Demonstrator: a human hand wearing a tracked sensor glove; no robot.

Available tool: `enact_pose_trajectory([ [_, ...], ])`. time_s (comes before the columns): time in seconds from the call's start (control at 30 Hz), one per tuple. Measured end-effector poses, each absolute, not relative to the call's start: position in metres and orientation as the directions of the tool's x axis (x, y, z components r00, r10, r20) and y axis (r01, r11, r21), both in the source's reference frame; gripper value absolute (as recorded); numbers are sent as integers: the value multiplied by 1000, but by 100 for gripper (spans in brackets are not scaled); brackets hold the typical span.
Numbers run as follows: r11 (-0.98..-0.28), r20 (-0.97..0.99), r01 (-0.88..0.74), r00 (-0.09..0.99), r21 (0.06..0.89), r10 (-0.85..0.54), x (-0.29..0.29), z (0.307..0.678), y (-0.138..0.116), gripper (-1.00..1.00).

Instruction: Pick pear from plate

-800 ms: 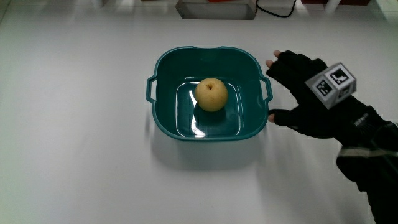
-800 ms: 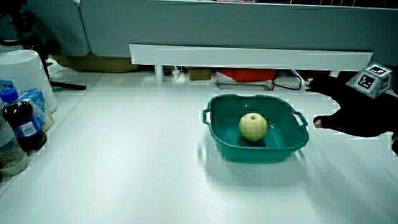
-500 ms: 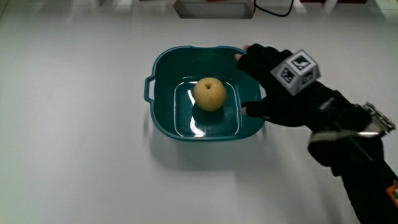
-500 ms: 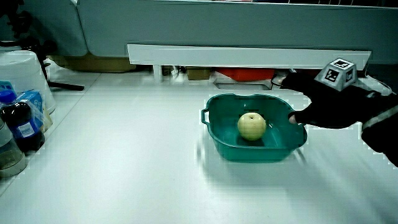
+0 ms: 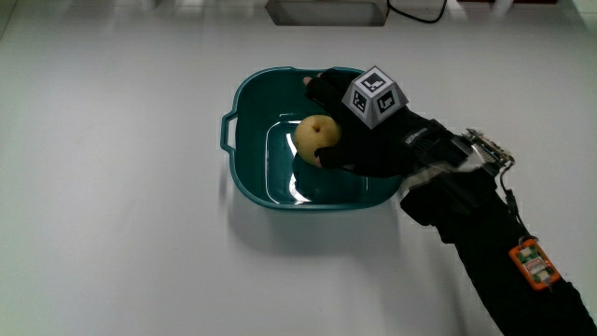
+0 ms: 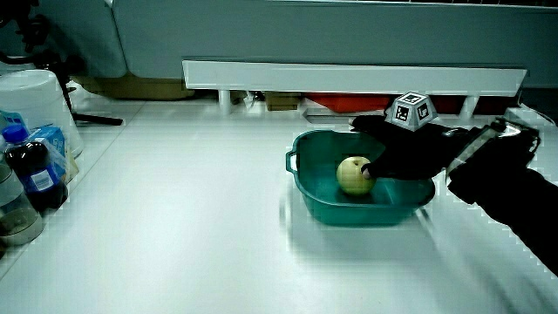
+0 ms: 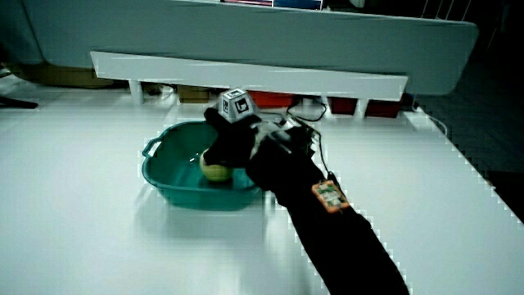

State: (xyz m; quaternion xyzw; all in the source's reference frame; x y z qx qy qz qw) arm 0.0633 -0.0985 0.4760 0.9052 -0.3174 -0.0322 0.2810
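A yellow-green pear (image 5: pixel 312 133) lies in the middle of a teal bowl-like plate with two handles (image 5: pixel 244 103). The hand (image 5: pixel 340 126) reaches over the plate's rim and sits beside and partly over the pear. Its fingers are spread, the thumb (image 5: pixel 323 158) touching the pear's nearer side and the other fingers held a little away from it. The pear rests on the plate's floor. In both side views the pear (image 6: pixel 352 174) (image 7: pixel 214 170) shows in the plate (image 6: pixel 305 166) (image 7: pixel 164 176) next to the hand (image 6: pixel 392 153) (image 7: pixel 229 143). The patterned cube (image 5: pixel 375 95) sits on the hand's back.
A dark bottle (image 6: pixel 30 174) and a white container (image 6: pixel 35 96) stand at the table's edge, well away from the plate. A low white partition (image 6: pixel 349 77) runs along the table, with a white box (image 5: pixel 326 11) and a black cable by it.
The hand has moved from beside the plate, over its rim, to the pear, and its thumb now touches the fruit. Pear and plate have stayed in place.
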Motion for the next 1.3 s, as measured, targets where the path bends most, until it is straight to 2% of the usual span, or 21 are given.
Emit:
enact_pose_trajectory([
  [0.27, -600, 121, -538, 795, 592, -594, 56, 501, -94, 0],
  [0.8, -597, 79, -497, 806, 629, -587, 55, 522, -91, 0],
  [1.3, -639, 77, -522, 805, 565, -588, 56, 521, -91, 83],
])
